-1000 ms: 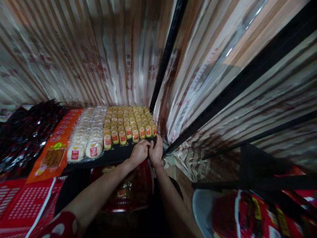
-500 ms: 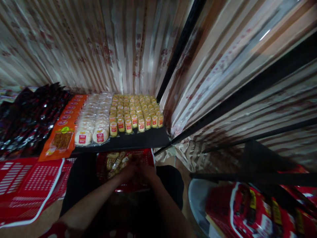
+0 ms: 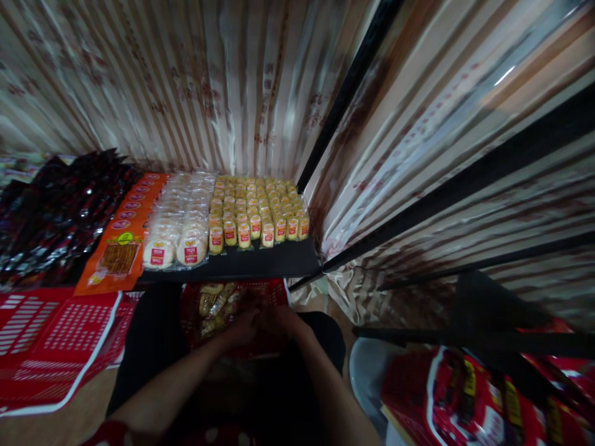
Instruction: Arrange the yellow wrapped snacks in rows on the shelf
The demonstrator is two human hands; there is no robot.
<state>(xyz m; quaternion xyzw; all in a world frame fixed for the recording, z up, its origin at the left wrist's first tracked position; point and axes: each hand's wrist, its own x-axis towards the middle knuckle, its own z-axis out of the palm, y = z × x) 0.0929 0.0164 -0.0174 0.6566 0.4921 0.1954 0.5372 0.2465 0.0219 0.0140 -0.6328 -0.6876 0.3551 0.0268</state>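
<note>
My left hand (image 3: 245, 323) and my right hand (image 3: 277, 319) are close together over a red basket (image 3: 189, 310) between my knees. Shadow hides the fingers of both, so what they hold, if anything, does not show. Several yellowish wrapped snacks (image 3: 217, 303) lie in the left part of the basket, beside my left hand. Just beyond, on a black shelf (image 3: 260, 263), small yellow packaged cakes (image 3: 244, 235) with red labels stand in rows. Left of them are rows of round white packaged cakes (image 3: 192, 249).
An orange snack packet (image 3: 118, 254) and a pile of dark shiny packets (image 3: 60, 217) lie along the shelf's left. Red baskets (image 3: 51, 347) stand at lower left. Black frame bars (image 3: 353, 93) cross before a striped curtain (image 3: 186, 80). Red packages (image 3: 488, 396) are at lower right.
The view has shifted slightly. My hands stay together over the basket, with my right hand moved a little to the right.
</note>
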